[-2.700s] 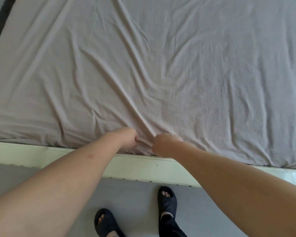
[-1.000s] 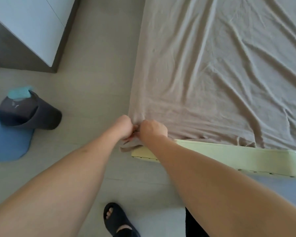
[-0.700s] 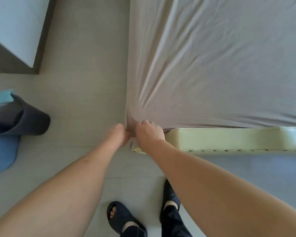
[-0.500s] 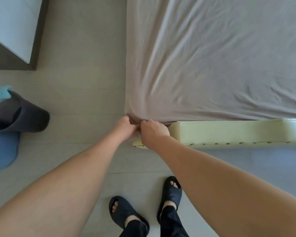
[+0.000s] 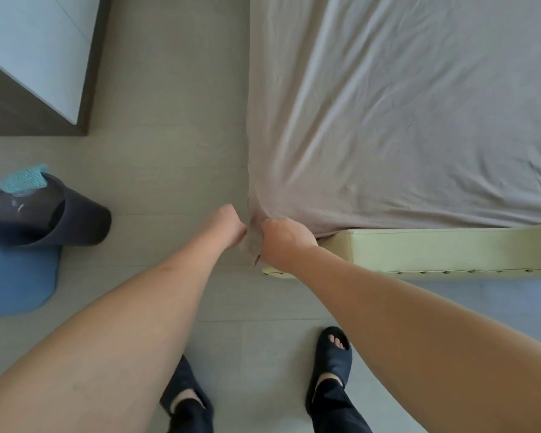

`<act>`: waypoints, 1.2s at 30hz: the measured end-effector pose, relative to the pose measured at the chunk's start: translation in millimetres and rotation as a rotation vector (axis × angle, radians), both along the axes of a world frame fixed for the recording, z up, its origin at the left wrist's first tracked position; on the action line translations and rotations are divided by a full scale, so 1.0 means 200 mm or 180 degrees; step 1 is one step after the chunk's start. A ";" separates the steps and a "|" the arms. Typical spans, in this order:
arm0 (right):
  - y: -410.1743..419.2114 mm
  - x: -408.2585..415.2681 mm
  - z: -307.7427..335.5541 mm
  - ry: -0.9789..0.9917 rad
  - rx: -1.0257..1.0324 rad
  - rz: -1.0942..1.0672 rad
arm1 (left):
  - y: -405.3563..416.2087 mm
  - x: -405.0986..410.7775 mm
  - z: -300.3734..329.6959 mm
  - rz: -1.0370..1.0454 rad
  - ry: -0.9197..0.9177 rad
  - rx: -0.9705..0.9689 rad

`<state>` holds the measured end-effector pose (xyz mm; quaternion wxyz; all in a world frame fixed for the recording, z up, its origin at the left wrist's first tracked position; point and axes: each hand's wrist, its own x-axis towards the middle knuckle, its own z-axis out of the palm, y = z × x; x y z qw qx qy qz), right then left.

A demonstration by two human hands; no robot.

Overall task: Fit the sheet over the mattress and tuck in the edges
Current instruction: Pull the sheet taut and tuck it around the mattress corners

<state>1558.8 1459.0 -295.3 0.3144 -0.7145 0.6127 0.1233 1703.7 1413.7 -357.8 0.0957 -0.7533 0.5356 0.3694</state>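
The sheet (image 5: 403,120) is spread over the mattress; its corner is gripped by the left hand (image 5: 228,225) and right hand (image 5: 283,242), not yet tucked.

**Both hands on sheet at mattress corner**

Head cam looks straight down at the near-left bed corner. Sheet (image 5: 403,120), greyish-mauve, covers the mattress top, with creases fanning out from that corner. Left hand (image 5: 228,225) and right hand (image 5: 283,242) sit side by side at the corner, fingers curled, each gripping a bunched bit of sheet hanging between them. Pale green bed frame (image 5: 434,251) runs right from under the right hand, with a row of studs along its lower edge. Floor: grey tiles (image 5: 169,120). Dark bin (image 5: 47,210) on its side at left, teal cloth (image 5: 24,179) at its far end, resting partly on a blue mat (image 5: 16,276). White cabinet (image 5: 35,48) top-left. Two feet in dark sandals (image 5: 333,354) at bottom.
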 end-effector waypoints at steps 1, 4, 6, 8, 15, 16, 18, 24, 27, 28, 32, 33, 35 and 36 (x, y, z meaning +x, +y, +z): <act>-0.02 0.02 -0.01 0.0031 -0.0001 -0.0016 | -0.02 0.02 0.00 0.0206 0.0111 -0.0004; -0.05 0.12 -0.05 0.0138 0.0042 -0.0267 | -0.03 0.02 -0.03 0.0486 0.1100 0.0338; -0.04 0.16 -0.09 0.0183 0.0069 -0.0506 | -0.04 -0.02 -0.11 0.0432 0.1367 0.0559; -0.02 0.20 -0.12 0.0214 0.0045 -0.0846 | -0.04 -0.04 -0.19 0.0138 0.1230 0.0418; 0.08 0.31 -0.24 0.0255 0.0140 -0.1734 | -0.06 0.14 -0.28 -0.2027 0.0072 -0.0178; 0.10 0.32 -0.27 0.0214 0.0184 -0.1851 | -0.07 0.15 -0.28 -0.2107 -0.0052 -0.0168; 0.17 0.35 -0.34 0.0107 0.0194 -0.2065 | -0.10 0.13 -0.30 -0.2127 -0.0026 -0.0187; 0.24 0.39 -0.57 0.0069 -0.1236 -0.1928 | -0.11 0.08 -0.39 -0.2224 0.0346 -0.0527; 0.24 0.39 -0.66 0.0262 -0.1893 -0.1499 | -0.08 0.07 -0.42 -0.2441 0.0337 -0.0710; 0.23 0.39 -0.68 0.0344 -0.1931 -0.1416 | -0.09 0.08 -0.42 -0.2481 0.0373 -0.0774; 0.20 0.40 -0.74 0.0548 -0.1817 -0.1334 | -0.13 0.12 -0.44 -0.2603 0.0856 -0.0823; 0.19 0.40 -0.75 0.0576 -0.1827 -0.1317 | -0.16 0.12 -0.45 -0.2544 0.1066 -0.0761; 0.19 0.41 -0.78 0.0708 -0.2036 -0.1285 | -0.17 0.14 -0.47 -0.2433 0.1453 -0.0702; 0.20 0.41 -0.78 0.0702 -0.2047 -0.1265 | -0.17 0.15 -0.48 -0.2309 0.1652 -0.0648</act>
